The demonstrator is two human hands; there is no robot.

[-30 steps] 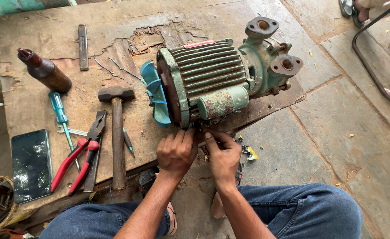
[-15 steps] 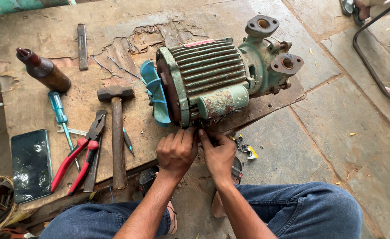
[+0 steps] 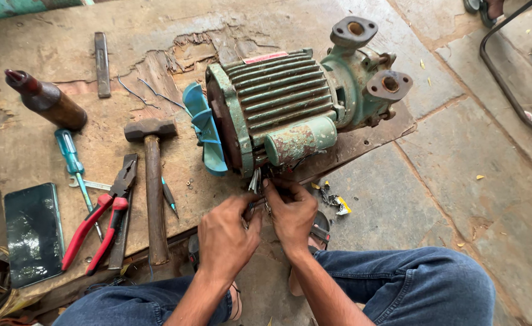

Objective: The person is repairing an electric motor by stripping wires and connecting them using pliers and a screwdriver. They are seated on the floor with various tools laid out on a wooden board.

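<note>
A green finned pump motor with a blue fan on its left end lies on a worn wooden board. A bundle of thin wires hangs out below its rusty side cylinder. My left hand and my right hand are pressed together just under the motor, fingers closed around those wires at the board's front edge. What exactly each fingertip pinches is hidden between the hands.
On the board left of the motor lie a hammer, red-handled pliers, a blue screwdriver, a dark bottle, a flat metal bar and a phone. A metal chair frame stands at right on the stone floor.
Both hands have shifted slightly closer together and up toward the motor's underside, still working the wires. Nothing else on the board has moved.
</note>
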